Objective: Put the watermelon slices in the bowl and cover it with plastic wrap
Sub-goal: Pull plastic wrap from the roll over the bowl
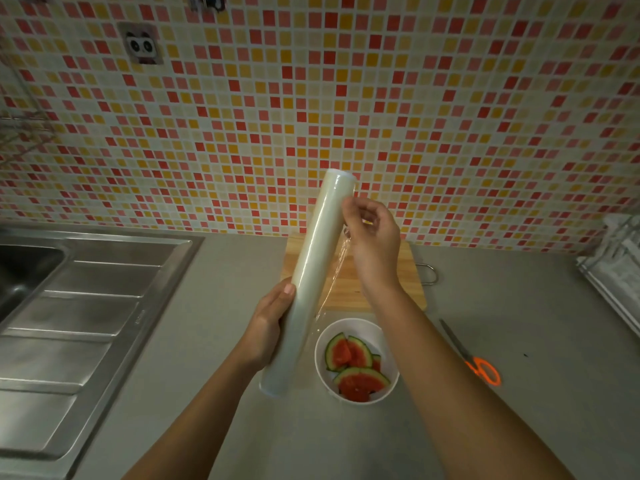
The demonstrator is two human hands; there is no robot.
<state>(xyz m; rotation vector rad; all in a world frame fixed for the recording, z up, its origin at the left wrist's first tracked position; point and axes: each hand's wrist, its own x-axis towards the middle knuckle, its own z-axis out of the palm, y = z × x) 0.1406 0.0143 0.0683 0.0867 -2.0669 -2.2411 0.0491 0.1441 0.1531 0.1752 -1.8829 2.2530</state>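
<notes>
A white bowl (320, 355) stands on the grey counter and holds several watermelon slices (349, 355), red flesh with green rind. Above and left of it a long roll of plastic wrap (313, 271) is held tilted, its top end leaning away from me. My left hand (268, 323) grips the roll's lower half. My right hand (372, 237) is near the roll's top, fingers pinched on the loose edge of the film (341, 268), which hangs as a thin clear strip beside the roll.
A wooden cutting board (412, 271) lies behind the bowl against the tiled wall. Orange-handled scissors (474, 358) lie on the counter to the right. A steel sink with drainboard (86, 306) fills the left. A rack (616, 271) stands at the far right.
</notes>
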